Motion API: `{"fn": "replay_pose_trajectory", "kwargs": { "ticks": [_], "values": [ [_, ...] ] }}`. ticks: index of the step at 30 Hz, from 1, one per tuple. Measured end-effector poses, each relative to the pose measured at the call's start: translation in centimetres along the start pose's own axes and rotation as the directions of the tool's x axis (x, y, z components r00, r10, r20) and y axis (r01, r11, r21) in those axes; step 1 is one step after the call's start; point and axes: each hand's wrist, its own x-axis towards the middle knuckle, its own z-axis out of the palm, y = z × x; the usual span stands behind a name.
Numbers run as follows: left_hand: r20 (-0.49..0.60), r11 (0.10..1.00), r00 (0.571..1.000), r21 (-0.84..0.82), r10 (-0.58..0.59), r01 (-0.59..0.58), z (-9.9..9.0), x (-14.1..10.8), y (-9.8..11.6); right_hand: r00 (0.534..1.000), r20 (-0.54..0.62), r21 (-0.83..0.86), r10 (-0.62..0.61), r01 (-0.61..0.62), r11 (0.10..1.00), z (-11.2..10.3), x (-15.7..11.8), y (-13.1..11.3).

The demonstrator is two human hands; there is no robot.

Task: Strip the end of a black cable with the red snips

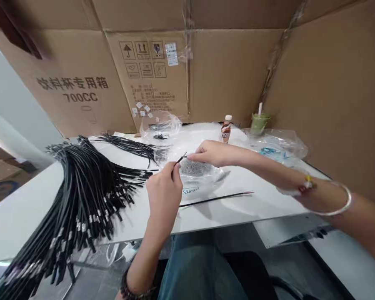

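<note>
My left hand (165, 187) is closed around a thin black cable (180, 159), whose tip points up and to the right between thumb and forefinger. My right hand (208, 152) pinches right beside that tip; a thin greyish piece shows at its fingertips, too small to name. Under both hands lies a clear plastic bag (203, 180) holding a heap of small silvery metal parts (193, 167). Another black cable (215, 200) rests across the white table in front of the bag, its right end showing reddish inner wires.
A large pile of black cables (81, 187) spreads over the left side and hangs off the front edge. More cables (128, 146) lie behind it. At the back stand a drink bottle (226, 130) and a green cup (258, 123). Cardboard (234, 75) walls the table (162, 214).
</note>
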Motion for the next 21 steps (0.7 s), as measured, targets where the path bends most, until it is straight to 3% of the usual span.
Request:
{"fn": "replay_pose_trajectory", "kwargs": {
  "ticks": [7, 11, 16, 21],
  "values": [
    [0.051, 0.999, 0.998, 0.002, 0.032, -0.032, 0.8, 3.0, 1.3, 0.995, 0.041, -0.066, 0.088, -0.086, 0.994, -2.3, 2.3, 0.5],
    [0.086, 1.0, 0.996, -0.021, 0.006, -0.004, 1.8, 3.8, 1.0, 0.993, -0.035, -0.071, 0.109, -0.111, 0.991, -1.6, 3.0, 0.7],
    [0.071, 0.996, 0.997, -0.085, -0.03, 0.036, 2.3, 4.1, 0.0, 0.975, -0.211, -0.039, 0.067, -0.077, 0.996, 0.1, 2.8, 1.3],
    [0.042, 0.984, 0.998, -0.168, -0.053, 0.059, 2.4, 4.0, -0.5, 0.963, -0.269, -0.047, 0.019, -0.032, 0.998, 1.5, 2.9, 1.5]
  ]
}}
